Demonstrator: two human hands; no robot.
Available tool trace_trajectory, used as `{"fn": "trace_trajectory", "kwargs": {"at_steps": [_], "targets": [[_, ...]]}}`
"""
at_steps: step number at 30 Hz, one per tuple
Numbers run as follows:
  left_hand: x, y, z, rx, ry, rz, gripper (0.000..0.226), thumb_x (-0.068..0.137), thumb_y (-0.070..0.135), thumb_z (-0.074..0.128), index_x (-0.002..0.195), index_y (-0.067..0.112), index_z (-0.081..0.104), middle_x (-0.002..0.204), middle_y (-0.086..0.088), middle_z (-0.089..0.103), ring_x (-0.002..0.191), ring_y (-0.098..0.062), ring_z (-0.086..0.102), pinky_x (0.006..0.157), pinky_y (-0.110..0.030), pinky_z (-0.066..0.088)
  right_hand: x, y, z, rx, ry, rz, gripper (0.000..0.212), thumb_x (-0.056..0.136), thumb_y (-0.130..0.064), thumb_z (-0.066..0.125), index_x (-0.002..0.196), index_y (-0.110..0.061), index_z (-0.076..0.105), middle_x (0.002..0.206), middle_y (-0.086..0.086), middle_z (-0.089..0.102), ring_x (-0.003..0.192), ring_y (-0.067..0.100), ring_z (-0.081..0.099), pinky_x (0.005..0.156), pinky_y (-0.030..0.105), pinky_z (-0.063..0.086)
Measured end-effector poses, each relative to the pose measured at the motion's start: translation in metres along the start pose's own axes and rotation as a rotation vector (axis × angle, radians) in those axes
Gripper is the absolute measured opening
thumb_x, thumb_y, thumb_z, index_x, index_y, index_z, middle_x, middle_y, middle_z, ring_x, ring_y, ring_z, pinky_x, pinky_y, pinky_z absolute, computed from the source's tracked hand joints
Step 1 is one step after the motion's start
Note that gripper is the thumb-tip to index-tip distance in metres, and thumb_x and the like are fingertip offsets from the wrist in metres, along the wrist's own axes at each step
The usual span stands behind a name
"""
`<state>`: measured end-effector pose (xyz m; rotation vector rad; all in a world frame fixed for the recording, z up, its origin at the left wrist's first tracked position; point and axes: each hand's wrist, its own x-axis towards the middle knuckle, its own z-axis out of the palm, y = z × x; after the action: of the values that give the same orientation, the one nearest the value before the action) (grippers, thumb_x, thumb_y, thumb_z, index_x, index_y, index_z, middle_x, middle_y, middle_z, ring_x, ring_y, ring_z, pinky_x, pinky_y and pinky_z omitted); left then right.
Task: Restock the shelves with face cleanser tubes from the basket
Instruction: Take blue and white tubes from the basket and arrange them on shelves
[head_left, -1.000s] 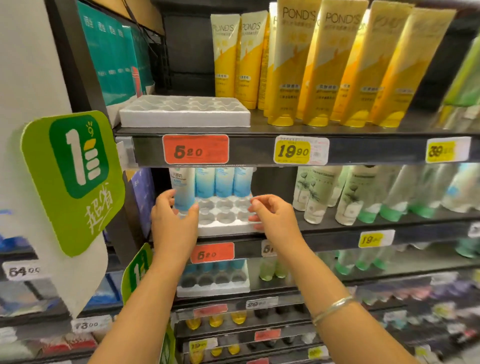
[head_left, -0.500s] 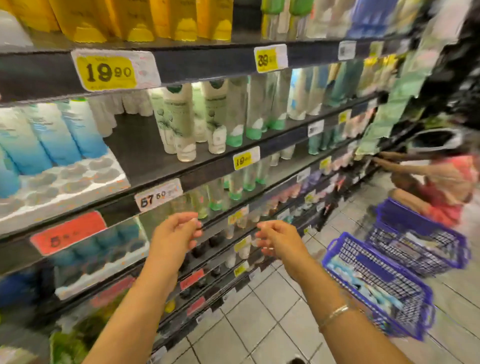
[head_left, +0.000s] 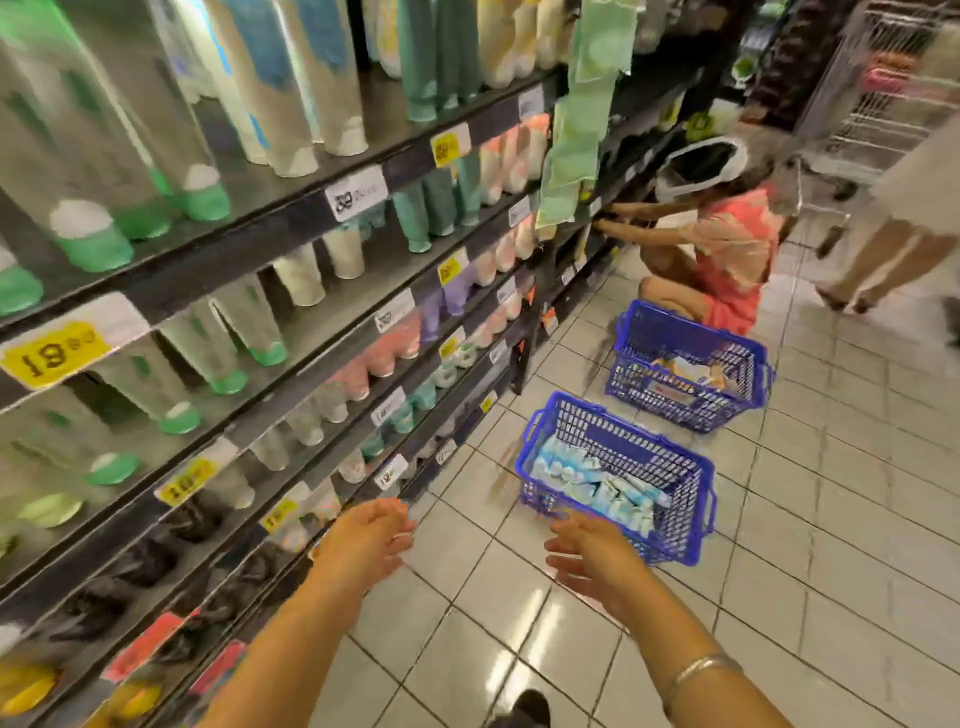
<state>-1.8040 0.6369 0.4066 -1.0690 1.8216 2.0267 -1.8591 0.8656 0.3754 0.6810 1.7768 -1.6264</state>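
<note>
Both hands empty, fingers loosely spread, held apart and out in front at about the same height: left hand (head_left: 363, 540), right hand (head_left: 589, 558). Target is the near blue basket (head_left: 691, 488) on the floor tiles, ahead and to the right of both hands, lower than them. Right hand is clearly nearer; its fingertips overlap the basket's near-left corner in view, though I can't tell if it's actually touching the rim, probably above it. Cleanser tubes (head_left: 597, 480) lie flat in a loose pile along the basket's left and bottom side, pale blue and white, long axes mostly running along the basket's length, diagonal away-right from the hands. Shelves (head_left: 291, 218) run along the left side, so the left hand sits just beside the lower shelf edge. A second blue basket (head_left: 688, 364) sits further back beside a crouching person (head_left: 727, 249); not ours, I'd judge. Versus half a second ago: view has swung down and right, basket has gone from right edge to near centre, hands have dropped from shelf level and opened wider apart. Next move, likely: right-hand reach down-right into the pile.
</note>
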Motion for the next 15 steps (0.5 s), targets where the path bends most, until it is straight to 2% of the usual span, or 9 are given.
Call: {"fn": "trace_trajectory", "kwargs": {"at_steps": [3, 6, 10, 13, 15], "targets": [[0.028, 0.0, 0.051, -0.008, -0.048, -0.06, 0.008, 0.091, 0.012, 0.056, 0.095, 0.007, 0.059, 0.074, -0.006, 0.06, 0.058, -0.014, 0.053, 0.055, -0.023, 0.038, 0.033, -0.003, -0.047, 0.06, 0.035, 0.065, 0.009, 0.092, -0.014, 0.052, 0.1, -0.012, 0.054, 0.076, 0.005, 0.059, 0.065, 0.016, 0.057, 0.057, 0.024, 0.043], [0.057, 0.0, 0.094, 0.025, -0.079, -0.124, 0.007, 0.091, 0.009, 0.054, 0.088, 0.008, 0.06, 0.066, -0.004, 0.059, 0.046, -0.009, 0.054, 0.046, -0.017, 0.039, 0.065, -0.007, -0.085, 0.091, 0.072, 0.122, 0.008, 0.092, -0.014, 0.052, 0.099, -0.011, 0.055, 0.074, 0.004, 0.058, 0.064, 0.015, 0.056, 0.055, 0.022, 0.043], [0.093, 0.0, 0.138, 0.073, -0.065, -0.19, 0.015, 0.091, 0.008, 0.053, 0.081, 0.014, 0.062, 0.072, -0.003, 0.065, 0.059, -0.011, 0.06, 0.057, -0.022, 0.043, 0.108, -0.01, -0.12, 0.147, 0.131, 0.213, 0.008, 0.094, -0.015, 0.048, 0.087, -0.015, 0.054, 0.073, 0.004, 0.057, 0.063, 0.015, 0.056, 0.056, 0.023, 0.041], [0.128, 0.002, 0.166, 0.082, -0.095, -0.261, 0.019, 0.092, 0.006, 0.051, 0.079, 0.014, 0.062, 0.063, 0.0, 0.066, 0.048, -0.008, 0.062, 0.055, -0.021, 0.042, 0.143, -0.013, -0.139, 0.215, 0.181, 0.28, 0.013, 0.093, -0.014, 0.048, 0.082, -0.016, 0.055, 0.072, 0.004, 0.058, 0.062, 0.016, 0.055, 0.056, 0.024, 0.041], [0.156, 0.003, 0.184, 0.129, -0.119, -0.283, 0.02, 0.093, 0.007, 0.048, 0.082, 0.014, 0.063, 0.069, -0.001, 0.07, 0.058, -0.01, 0.066, 0.055, -0.02, 0.047, 0.166, -0.016, -0.148, 0.245, 0.2, 0.318, 0.013, 0.093, -0.013, 0.048, 0.082, -0.015, 0.054, 0.072, 0.005, 0.057, 0.061, 0.016, 0.054, 0.056, 0.024, 0.04]]}}
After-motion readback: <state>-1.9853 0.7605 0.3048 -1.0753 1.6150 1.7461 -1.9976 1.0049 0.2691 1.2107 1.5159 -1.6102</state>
